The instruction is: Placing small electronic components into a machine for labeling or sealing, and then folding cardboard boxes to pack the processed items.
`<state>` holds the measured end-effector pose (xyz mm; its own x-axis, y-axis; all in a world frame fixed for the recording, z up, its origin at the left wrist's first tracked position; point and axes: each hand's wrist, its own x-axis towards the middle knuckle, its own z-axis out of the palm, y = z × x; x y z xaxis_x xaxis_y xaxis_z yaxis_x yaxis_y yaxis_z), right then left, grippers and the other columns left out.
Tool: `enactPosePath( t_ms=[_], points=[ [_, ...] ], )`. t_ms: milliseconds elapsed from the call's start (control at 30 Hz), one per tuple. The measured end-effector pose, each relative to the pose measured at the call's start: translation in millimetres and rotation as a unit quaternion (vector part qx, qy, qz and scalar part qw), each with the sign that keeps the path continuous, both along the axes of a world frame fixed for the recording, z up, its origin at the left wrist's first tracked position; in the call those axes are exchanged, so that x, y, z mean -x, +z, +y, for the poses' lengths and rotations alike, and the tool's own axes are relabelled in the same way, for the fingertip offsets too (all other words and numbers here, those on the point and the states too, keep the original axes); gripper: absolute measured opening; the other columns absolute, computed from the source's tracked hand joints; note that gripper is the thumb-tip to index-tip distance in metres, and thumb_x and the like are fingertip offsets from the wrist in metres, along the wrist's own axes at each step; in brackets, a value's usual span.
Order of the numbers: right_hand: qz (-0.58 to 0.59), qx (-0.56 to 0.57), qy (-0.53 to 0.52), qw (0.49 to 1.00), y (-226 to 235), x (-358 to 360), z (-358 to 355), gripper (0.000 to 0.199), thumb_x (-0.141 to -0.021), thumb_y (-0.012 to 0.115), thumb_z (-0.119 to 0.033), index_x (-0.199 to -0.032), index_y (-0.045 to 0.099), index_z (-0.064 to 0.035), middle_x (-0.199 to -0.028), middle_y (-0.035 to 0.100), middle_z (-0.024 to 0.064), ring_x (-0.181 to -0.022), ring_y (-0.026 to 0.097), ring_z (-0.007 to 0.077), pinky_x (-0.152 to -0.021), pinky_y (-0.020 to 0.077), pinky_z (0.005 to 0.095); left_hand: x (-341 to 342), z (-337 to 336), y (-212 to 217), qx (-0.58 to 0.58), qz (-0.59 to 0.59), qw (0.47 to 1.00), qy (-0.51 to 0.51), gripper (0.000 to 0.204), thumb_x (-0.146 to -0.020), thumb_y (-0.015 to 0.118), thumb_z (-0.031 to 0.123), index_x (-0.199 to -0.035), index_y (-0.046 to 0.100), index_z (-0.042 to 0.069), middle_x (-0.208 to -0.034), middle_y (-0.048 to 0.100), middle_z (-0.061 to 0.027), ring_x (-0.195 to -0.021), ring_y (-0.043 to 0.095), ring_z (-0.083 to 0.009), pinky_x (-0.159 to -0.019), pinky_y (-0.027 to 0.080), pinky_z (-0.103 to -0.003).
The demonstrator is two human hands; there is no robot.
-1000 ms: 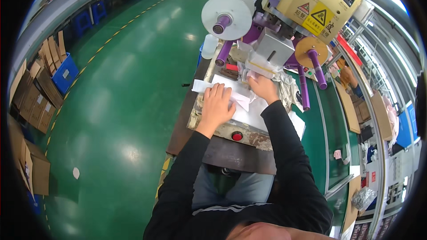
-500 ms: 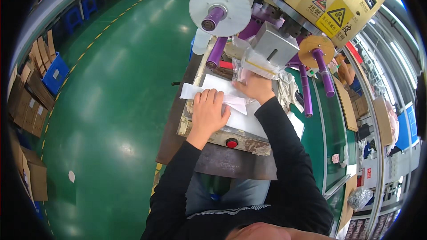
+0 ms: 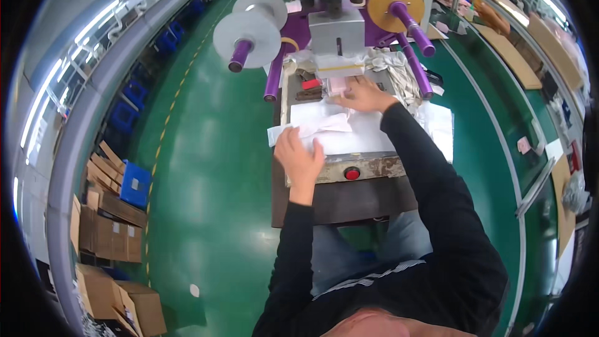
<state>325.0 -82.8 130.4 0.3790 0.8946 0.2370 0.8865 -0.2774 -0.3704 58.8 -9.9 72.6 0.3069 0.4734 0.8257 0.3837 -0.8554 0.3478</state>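
Note:
My left hand [image 3: 299,157] rests at the near left of the worktop, fingers spread and thumb apart. Its fingertips meet a folded white-and-pinkish strip of thin material [image 3: 334,123], which lies across white sheets [image 3: 368,137]. Reaching farther in, my right hand [image 3: 365,95] has its fingers stretched out beside a small pale pink piece [image 3: 337,85]. That piece lies under the metal block of a press [image 3: 337,34], partly hidden by my fingers. Clear film hangs around the block's lower end.
A red button [image 3: 352,173] sits on the worn front edge of the machine base. Purple rollers [image 3: 413,65] and a white reel disc [image 3: 247,37] flank the press. Crumpled cloth [image 3: 402,72] lies at the right. Cardboard boxes [image 3: 109,234] and a blue crate [image 3: 135,184] stand on the floor left.
The view has turned, so the press now stands upright in the middle. My left hand has lifted its fingers somewhat off the strip; my right hand stays by the press block.

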Motion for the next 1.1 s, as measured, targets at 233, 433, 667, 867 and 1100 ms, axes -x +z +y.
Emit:
enactPosePath(
  t_ms=[233, 433, 667, 867, 1100],
  points=[
    [0.214, -0.342, -0.332, 0.853, -107.3, 84.2, -171.2, 0.080, -0.091, 0.074, -0.021, -0.150, 0.035, 0.0161, -0.155, 0.039, 0.0373, -0.145, 0.040, 0.0482, -0.121, 0.0328, 0.0487, 60.1, -14.5, -65.8, 0.429, -0.231, 0.873, -0.035, 0.049, -0.101, 0.073, 0.031, -0.126, 0.054, -0.006, -0.108, 0.068, -0.0167, -0.101, 0.064, -0.0218, -0.087, 0.051, -0.035],
    [0.341, -0.258, -0.202, 0.881, -83.6, 96.8, -205.4, 0.076, -0.095, 0.072, -0.023, -0.152, 0.036, 0.0125, -0.150, 0.046, 0.0328, -0.139, 0.049, 0.0418, -0.117, 0.0374, 0.0453, 54.7, -9.1, -62.4, 0.402, -0.158, 0.901, 0.034, 0.050, -0.099, 0.072, 0.031, -0.129, 0.051, -0.003, -0.105, 0.064, -0.0171, -0.091, 0.064, -0.0260, -0.081, 0.054, -0.038],
    [0.135, -0.346, -0.269, 0.889, -100.8, 120.0, -224.3, 0.033, -0.093, 0.070, -0.010, -0.122, 0.059, 0.0022, -0.114, 0.060, 0.0126, -0.104, 0.060, 0.0217, -0.093, 0.0481, 0.0335, 46.8, -7.6, -68.3, 0.401, -0.161, 0.902, 0.008, 0.055, -0.101, 0.068, 0.031, -0.135, 0.045, -0.005, -0.102, 0.062, -0.0147, -0.091, 0.062, -0.0245, -0.079, 0.052, -0.037],
    [0.231, -0.361, -0.103, 0.897, -94.4, 147.2, -210.8, 0.003, -0.097, 0.063, -0.001, -0.094, 0.065, 0.0001, -0.092, 0.062, 0.0078, -0.076, 0.059, 0.0144, -0.067, 0.0482, 0.0281, 53.8, 0.1, -78.3, 0.378, -0.138, 0.915, 0.009, 0.054, -0.103, 0.066, 0.031, -0.135, 0.044, -0.006, -0.111, 0.059, -0.0160, -0.096, 0.059, -0.0233, -0.082, 0.051, -0.036],
    [0.200, -0.308, -0.087, 0.926, -85.6, 146.4, -207.8, 0.020, -0.096, 0.069, -0.009, -0.080, 0.063, 0.0009, -0.073, 0.063, 0.0119, -0.067, 0.061, 0.0238, -0.065, 0.0480, 0.0335, 51.7, -3.7, -55.3, 0.126, -0.083, 0.982, 0.115, 0.045, -0.091, 0.074, 0.017, -0.125, 0.054, -0.002, -0.119, 0.056, -0.0213, -0.117, 0.052, -0.0396, -0.102, 0.041, -0.050]
  ],
)
